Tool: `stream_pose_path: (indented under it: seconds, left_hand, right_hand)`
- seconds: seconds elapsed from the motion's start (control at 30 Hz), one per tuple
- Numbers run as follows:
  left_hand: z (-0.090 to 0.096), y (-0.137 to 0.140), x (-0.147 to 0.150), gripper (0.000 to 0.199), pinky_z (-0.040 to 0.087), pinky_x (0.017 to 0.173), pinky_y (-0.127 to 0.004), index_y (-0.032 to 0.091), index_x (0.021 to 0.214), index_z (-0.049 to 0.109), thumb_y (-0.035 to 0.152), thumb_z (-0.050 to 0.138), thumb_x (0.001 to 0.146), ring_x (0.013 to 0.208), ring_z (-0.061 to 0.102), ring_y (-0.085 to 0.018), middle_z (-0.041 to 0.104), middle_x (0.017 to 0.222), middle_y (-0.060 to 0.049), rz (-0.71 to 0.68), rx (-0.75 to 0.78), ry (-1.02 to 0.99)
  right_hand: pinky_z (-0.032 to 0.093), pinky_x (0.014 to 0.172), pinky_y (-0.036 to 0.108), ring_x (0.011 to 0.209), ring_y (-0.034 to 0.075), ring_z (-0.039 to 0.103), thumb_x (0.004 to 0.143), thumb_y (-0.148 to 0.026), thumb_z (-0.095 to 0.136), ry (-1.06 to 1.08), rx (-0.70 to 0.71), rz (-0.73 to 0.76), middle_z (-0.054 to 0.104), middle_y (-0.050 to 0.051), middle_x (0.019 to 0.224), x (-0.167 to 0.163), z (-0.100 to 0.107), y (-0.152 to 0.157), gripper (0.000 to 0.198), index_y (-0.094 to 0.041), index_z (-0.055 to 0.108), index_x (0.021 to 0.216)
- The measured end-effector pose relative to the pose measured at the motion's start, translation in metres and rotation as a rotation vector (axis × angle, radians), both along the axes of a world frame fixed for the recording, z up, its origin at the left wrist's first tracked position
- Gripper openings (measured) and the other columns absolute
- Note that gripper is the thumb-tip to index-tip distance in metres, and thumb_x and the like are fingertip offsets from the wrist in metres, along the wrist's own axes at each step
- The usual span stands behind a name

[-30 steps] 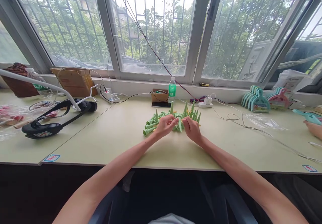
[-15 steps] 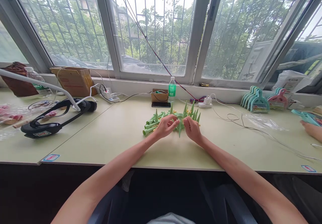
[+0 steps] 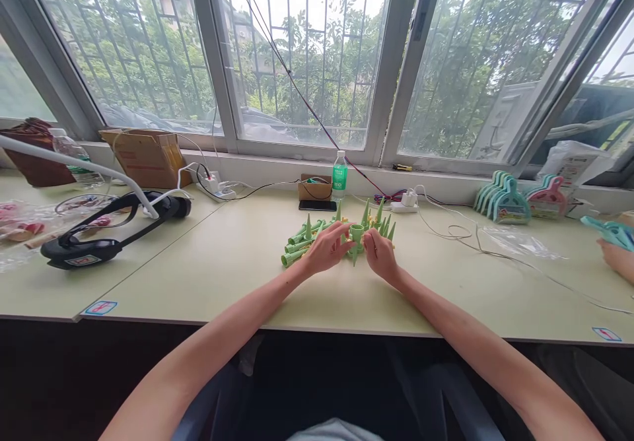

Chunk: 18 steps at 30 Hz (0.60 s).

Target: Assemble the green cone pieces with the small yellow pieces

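Adjoining tables beneath barred windows, far-edge power strips and plastic wares at far right indicate a workroom.

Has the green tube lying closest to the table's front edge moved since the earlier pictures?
No. Judged against the black phone, the front green tube lies in the same spot, nearer the person and a little left.

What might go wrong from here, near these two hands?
The pale-green, cup-shaped plastic piece might slip, as the bare left hand looks partly open beside it. The bare right hand could knock the pointed green plastic pieces standing close behind it.
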<state>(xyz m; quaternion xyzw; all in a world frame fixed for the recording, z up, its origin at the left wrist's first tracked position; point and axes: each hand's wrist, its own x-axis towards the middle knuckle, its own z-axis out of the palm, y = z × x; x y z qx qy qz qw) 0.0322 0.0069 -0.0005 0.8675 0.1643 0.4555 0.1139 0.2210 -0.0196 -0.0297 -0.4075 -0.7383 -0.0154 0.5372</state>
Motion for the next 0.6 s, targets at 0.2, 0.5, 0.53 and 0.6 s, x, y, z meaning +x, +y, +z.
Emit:
stream_pose_path:
  seconds: [0.2, 0.5, 0.53, 0.6]
  left_hand:
    - [0.0002, 0.0030, -0.0043, 0.042, 0.043, 0.054, -0.021, 0.022, 0.134, 0.046, 0.037, 0.048, 0.095, 0.052, 0.044, -0.005, 0.058, 0.096, -0.005, 0.040, 0.115, 0.057]
    - [0.0018, 0.0036, -0.0077, 0.041, 0.044, 0.055, -0.021, 0.023, 0.136, 0.043, 0.037, 0.043, 0.098, 0.057, 0.049, -0.008, 0.062, 0.098, -0.007, 0.147, 0.258, 0.116]
    - [0.0020, 0.0037, -0.0080, 0.040, 0.044, 0.055, -0.021, 0.023, 0.135, 0.044, 0.037, 0.043, 0.098, 0.057, 0.050, -0.008, 0.062, 0.099, -0.007, 0.154, 0.265, 0.115]
    - [0.0020, 0.0039, -0.0084, 0.037, 0.044, 0.055, -0.021, 0.024, 0.133, 0.046, 0.035, 0.043, 0.098, 0.055, 0.049, -0.007, 0.062, 0.101, -0.006, 0.166, 0.281, 0.108]
  right_hand:
    - [0.031, 0.050, 0.022, 0.045, 0.009, 0.038, 0.102, -0.033, 0.029, -0.019, 0.013, 0.005, 0.043, -0.005, 0.055, -0.0004, 0.0017, -0.0012, 0.031, -0.022, 0.039, 0.075]
    - [0.030, 0.049, 0.022, 0.044, 0.009, 0.037, 0.102, -0.031, 0.029, -0.036, 0.044, 0.022, 0.043, -0.005, 0.055, -0.0027, 0.0028, -0.0026, 0.030, -0.022, 0.035, 0.074]
    - [0.030, 0.049, 0.023, 0.044, 0.009, 0.037, 0.102, -0.031, 0.030, -0.038, 0.047, 0.025, 0.043, -0.005, 0.055, -0.0026, 0.0024, -0.0020, 0.030, -0.022, 0.035, 0.074]
    - [0.030, 0.048, 0.023, 0.044, 0.010, 0.037, 0.102, -0.031, 0.029, -0.043, 0.053, 0.032, 0.043, -0.004, 0.055, -0.0026, 0.0019, -0.0009, 0.030, -0.022, 0.034, 0.073]
